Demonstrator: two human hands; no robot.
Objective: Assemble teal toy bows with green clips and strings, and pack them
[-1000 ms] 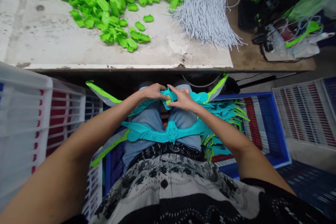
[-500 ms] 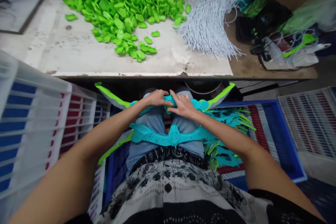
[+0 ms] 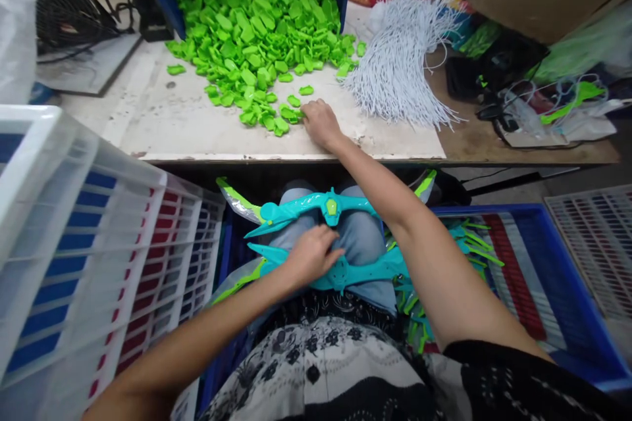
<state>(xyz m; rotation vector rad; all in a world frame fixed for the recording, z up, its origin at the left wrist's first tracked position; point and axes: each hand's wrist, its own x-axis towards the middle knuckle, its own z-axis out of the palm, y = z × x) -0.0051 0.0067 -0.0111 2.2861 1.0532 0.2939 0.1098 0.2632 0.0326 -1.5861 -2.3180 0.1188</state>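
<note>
Across my lap lie two turquoise toy bows with lime-green tips. The farther toy bow [image 3: 296, 204] has a green plastic piece [image 3: 331, 208] in its centre. Over the nearer toy bow [image 3: 375, 271] is my left hand [image 3: 313, 254], loosely curled with thumb and fingers apart. It shows no clear grip, and the nearer bow's round centre is bare turquoise. My right hand [image 3: 322, 123] rests on the table, fingers bent together beside loose green plastic pieces [image 3: 276, 120]. Whatever lies under those fingertips is hidden.
A large heap of green pieces [image 3: 257, 33] spills from a blue bin on the table [image 3: 197, 135]. White cords [image 3: 395, 66] lie to its right. A white basket [image 3: 99, 223] stands at my left; a blue crate [image 3: 573, 276] with more toy bows is at my right.
Both hands have left the farther bow's centre, where a green piece now shows. My right hand has moved forward to the loose pieces; my left has come back over the nearer bow.
</note>
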